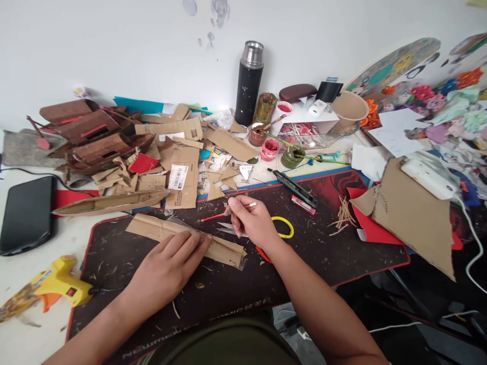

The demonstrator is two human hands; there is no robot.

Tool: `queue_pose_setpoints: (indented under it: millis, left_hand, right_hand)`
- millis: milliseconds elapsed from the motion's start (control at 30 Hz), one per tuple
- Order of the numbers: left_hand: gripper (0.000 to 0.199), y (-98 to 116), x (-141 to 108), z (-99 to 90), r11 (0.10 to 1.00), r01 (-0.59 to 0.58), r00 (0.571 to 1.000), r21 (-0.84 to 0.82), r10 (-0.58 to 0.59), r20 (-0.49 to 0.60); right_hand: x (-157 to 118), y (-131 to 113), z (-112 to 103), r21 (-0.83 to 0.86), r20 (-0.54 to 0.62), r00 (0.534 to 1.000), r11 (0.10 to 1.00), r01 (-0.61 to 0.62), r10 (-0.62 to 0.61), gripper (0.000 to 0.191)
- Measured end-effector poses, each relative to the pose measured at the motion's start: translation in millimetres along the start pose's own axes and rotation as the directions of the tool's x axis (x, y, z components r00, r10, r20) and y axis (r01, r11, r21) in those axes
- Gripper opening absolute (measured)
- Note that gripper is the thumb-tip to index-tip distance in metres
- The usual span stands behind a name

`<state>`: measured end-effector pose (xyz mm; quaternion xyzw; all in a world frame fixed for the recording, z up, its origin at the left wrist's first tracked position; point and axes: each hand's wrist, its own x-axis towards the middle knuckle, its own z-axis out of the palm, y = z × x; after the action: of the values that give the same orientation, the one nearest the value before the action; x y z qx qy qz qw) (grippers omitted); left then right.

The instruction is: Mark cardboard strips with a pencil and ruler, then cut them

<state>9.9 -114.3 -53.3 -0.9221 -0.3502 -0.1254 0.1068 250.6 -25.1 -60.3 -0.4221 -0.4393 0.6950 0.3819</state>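
My left hand (171,258) lies with its fingers stretched over a long cardboard strip (148,228) on the dark mat (315,258). A clear piece of plastic shows at the fingertips. My right hand (249,223) is closed around something thin and light-tipped; beside it a thin red stick (215,217) points left, and I cannot tell if both are one piece. Scissors with a yellow and an orange handle (292,228) lie partly hidden under my right hand and wrist.
Yellow glue gun (70,281) and black phone (27,215) at left. Cardboard scraps (184,177) and brown model boats (91,129) behind. Paint pots (270,149), black flask (249,86) and utility knife (294,187) stand or lie beyond the right hand; cardboard (411,213) at right.
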Motion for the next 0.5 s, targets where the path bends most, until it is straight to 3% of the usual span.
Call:
queue_pose_setpoints:
  millis: [300, 500]
  left_hand:
    - [0.042, 17, -12, 3.8, 0.994, 0.071, 0.997, -0.081, -0.067, 0.044]
    - [0.042, 36, -6, 4.3, 0.986, 0.100, 0.994, -0.132, -0.092, 0.067]
  right_hand:
    - [-2, 0, 2, -0.039, 0.018, 1.000, 0.999, -0.005, 0.005, 0.053]
    - [-2, 0, 2, -0.043, 0.006, 1.000, 0.999, -0.020, 0.020, 0.054]
